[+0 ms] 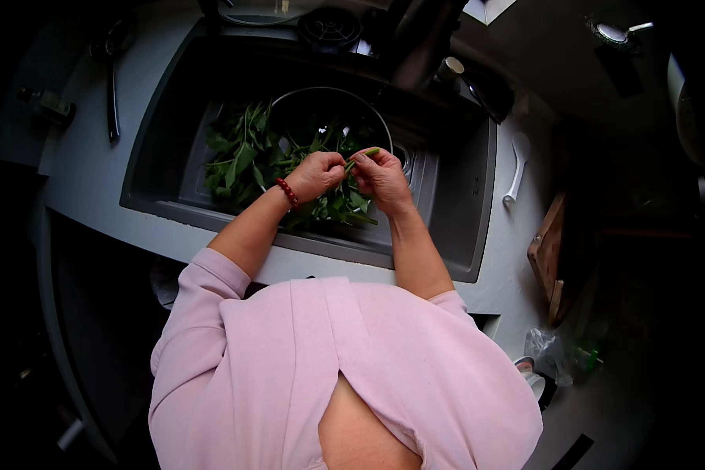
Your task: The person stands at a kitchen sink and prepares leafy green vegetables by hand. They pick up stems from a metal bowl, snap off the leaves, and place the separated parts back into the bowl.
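Between my two hands is a short green vegetable stem (371,153), just over the leaves. My left hand (319,174), with a red bead bracelet (287,193) at its wrist, pinches the stem's lower end. My right hand (386,180) grips the stem near its upper end between thumb and fingers. Leafy greens (241,155) are heaped at the left in the dark sink (455,188), and more leaves (343,205) lie below my hands. Behind them stands a round basin (391,132) with a pale rim, holding greens and what looks like water; its near side is hidden.
A white spoon (516,167) lies on the counter right of the sink, with a wooden board (546,249) nearer me. A dark-handled utensil (112,106) and a bottle (47,106) are on the left. The faucet (451,69) is at the back right. A clear plastic bag (547,352) lies at the lower right.
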`<state>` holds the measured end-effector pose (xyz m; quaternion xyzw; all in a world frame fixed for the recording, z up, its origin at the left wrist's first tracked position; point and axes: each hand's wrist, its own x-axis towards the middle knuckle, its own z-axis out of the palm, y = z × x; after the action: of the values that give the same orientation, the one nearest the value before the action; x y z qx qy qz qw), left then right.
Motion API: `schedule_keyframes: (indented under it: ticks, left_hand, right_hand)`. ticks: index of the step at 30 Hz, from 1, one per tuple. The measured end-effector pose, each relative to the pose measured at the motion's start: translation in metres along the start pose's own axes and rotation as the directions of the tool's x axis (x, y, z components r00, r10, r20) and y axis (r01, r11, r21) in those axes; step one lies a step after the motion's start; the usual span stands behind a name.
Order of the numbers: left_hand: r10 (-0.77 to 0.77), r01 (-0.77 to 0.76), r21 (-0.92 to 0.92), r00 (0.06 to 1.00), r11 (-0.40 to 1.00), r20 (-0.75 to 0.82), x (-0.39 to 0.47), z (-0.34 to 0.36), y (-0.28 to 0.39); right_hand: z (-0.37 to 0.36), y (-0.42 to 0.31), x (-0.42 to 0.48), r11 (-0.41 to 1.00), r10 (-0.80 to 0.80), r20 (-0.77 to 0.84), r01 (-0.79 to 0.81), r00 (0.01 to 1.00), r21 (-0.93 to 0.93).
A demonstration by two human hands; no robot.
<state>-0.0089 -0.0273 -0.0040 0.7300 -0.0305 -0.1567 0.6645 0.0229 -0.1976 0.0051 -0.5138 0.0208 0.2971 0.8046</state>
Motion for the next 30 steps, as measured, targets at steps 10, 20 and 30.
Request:
schedule_keyframes:
  ticks: [10, 20, 30]
  left_hand:
    - [-0.007, -0.076, -0.212, 0.93, 0.974, -0.367, 0.011, -0.013, -0.015]
    - [0.035, 0.221, 0.483, 0.884, 0.847, -0.466, 0.008, -0.043, -0.021]
    - [-0.195, 0.628, 0.464, 0.701, 0.625, -0.686, 0.002, -0.134, -0.065]
  right_hand:
    - [-0.004, 0.0, 0.006, 0.919, -0.262, -0.156, 0.295, 0.952, 0.261]
    - [-0.009, 0.025, 0.012, 0.819, -0.274, -0.219, 0.108, 0.936, -0.563]
    - [-0.017, 0.024, 0.011, 0.799, -0.011, -0.036, -0.013, 0.999, -0.601]
